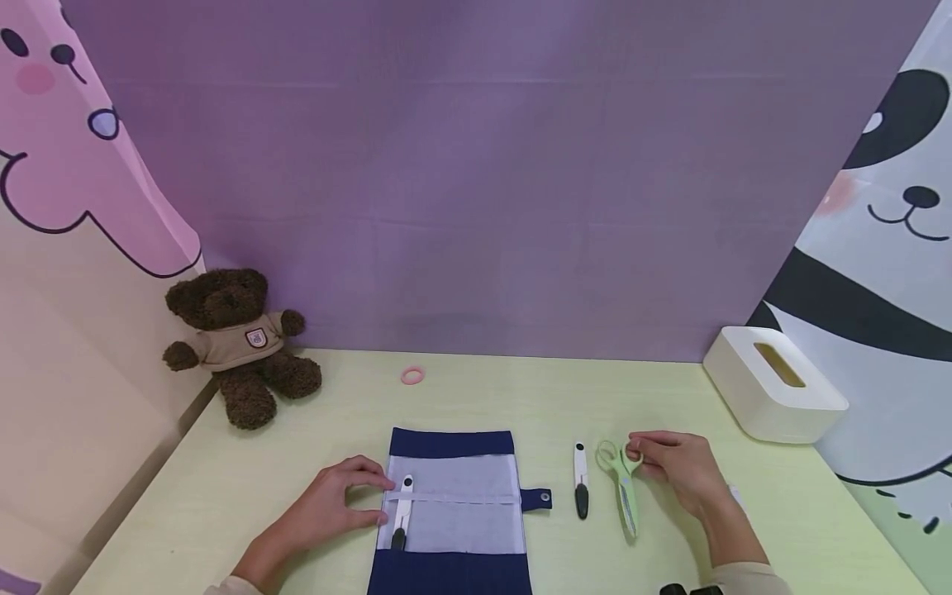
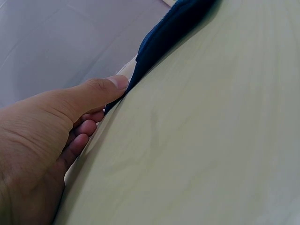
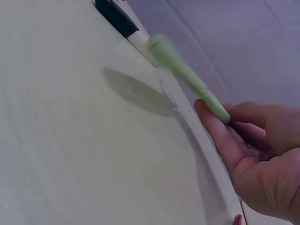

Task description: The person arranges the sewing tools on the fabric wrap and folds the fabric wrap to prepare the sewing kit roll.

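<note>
Thumb and fingers of the right hand point(image 1: 680, 471) pinch one handle loop of a pair of light green scissors point(image 1: 626, 500), while the left hand point(image 1: 327, 500) rests at the left edge of an opened pouch point(image 1: 461, 525), its thumb and forefinger extended, slightly bent and apart. The scissors have two round loops and a slender, pale green lower part that points towards the near side. In the right wrist view they are raised above the table point(image 1: 357, 397), with their shadow below. The pouch is navy at top and bottom, with a pale grey middle crossed by a narrow band; a navy tab point(image 1: 537, 499) with a round snap sticks out on its right.

The scissors sit just left of the right hand; the pouch lies between the hands, nearer the left one. A white tool with a black end point(image 1: 402, 512) is tucked under the band, and a matching tool point(image 1: 581, 479) lies between pouch and scissors.

Farther back are a pink ring point(image 1: 412, 375), a white tissue box point(image 1: 773, 384) and a brown teddy bear point(image 1: 241, 347), whose shirt badge point(image 1: 256, 337) is too small to read.
</note>
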Tool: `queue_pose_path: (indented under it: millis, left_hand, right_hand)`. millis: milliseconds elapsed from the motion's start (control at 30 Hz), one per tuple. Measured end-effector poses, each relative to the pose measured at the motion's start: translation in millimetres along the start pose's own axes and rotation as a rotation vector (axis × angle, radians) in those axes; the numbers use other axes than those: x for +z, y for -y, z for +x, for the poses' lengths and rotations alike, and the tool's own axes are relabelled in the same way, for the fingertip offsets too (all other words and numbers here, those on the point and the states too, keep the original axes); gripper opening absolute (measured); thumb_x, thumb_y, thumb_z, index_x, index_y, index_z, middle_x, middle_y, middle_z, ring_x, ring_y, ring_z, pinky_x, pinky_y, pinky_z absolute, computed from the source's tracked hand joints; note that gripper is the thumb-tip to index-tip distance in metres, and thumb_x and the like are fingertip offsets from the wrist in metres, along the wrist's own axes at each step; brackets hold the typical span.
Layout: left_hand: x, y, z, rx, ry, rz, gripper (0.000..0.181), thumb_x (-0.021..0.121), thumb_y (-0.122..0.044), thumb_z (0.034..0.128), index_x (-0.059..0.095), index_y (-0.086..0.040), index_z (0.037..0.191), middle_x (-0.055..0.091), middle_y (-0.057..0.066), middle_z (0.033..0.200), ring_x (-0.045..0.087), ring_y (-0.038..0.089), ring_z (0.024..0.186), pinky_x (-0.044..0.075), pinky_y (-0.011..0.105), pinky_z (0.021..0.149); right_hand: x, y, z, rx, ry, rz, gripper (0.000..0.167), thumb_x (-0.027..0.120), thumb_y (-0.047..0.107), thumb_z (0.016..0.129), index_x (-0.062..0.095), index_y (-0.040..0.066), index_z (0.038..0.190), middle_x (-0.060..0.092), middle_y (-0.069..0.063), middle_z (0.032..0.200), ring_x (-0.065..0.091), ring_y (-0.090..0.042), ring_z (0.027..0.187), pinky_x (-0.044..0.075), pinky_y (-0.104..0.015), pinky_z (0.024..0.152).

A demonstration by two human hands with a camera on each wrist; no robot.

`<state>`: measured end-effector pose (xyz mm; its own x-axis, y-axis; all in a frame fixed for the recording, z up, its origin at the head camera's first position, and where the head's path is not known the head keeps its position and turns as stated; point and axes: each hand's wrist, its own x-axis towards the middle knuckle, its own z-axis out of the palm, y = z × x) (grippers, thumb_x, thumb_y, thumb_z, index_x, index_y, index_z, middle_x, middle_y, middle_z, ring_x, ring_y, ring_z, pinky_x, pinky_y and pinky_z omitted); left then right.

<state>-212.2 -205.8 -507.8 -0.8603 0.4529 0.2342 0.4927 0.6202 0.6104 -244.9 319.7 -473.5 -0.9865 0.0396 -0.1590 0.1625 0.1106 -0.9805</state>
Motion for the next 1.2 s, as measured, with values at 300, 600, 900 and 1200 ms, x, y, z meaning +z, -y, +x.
queue_pose_path:
  millis: [300,600,900,1200]
  left_hand:
    - [0.4,1.5,-0.3,-0.004,-0.004,0.009,0.032,0.086,-0.042,0.0824,0.079,-0.03,0.111,0.067,-0.011,0.116,0.063,0.01,0.11,0.052,0.037,0.098]
    - [0.0,1.5,-0.4,0.016,-0.004,-0.002,0.032,0.087,-0.04,0.0821,0.079,-0.029,0.111,0.068,-0.009,0.116,0.062,0.01,0.109,0.053,0.036,0.097]
    - [3.0,4.5,1.2,0.011,0.001,-0.004,0.033,0.086,-0.042,0.0826,0.079,-0.03,0.112,0.067,-0.011,0.117,0.062,0.01,0.11,0.053,0.037,0.098]
    - [2.2,6.0,0.0,0.027,-0.012,0.007,0.032,0.087,-0.04,0.0823,0.079,-0.029,0.112,0.068,-0.01,0.116,0.063,0.01,0.109,0.053,0.037,0.098]
  right_hand:
    - [3.6,12.4,-1.3,-0.06,-0.01,0.021,0.034,0.064,0.01,0.102,0.065,-0.013,0.128,0.079,0.006,0.094,0.076,-0.006,0.088,0.062,-0.023,0.08]
    - [35.6,39.0,-1.2,-0.111,0.021,0.116,0.017,0.062,0.011,0.103,0.078,0.013,0.11,0.078,0.005,0.097,0.075,-0.007,0.091,0.061,-0.022,0.082]
    - [98.1,45.6,17.8,-0.103,-0.016,0.145,0.028,0.059,0.006,0.104,0.066,-0.007,0.127,0.077,-0.003,0.101,0.075,-0.009,0.089,0.061,-0.023,0.082]
    - [167.1,48.6,30.3,-0.112,0.026,0.17,0.026,0.061,0.003,0.102,0.067,-0.01,0.124,0.075,-0.016,0.107,0.075,-0.015,0.091,0.062,-0.026,0.081]
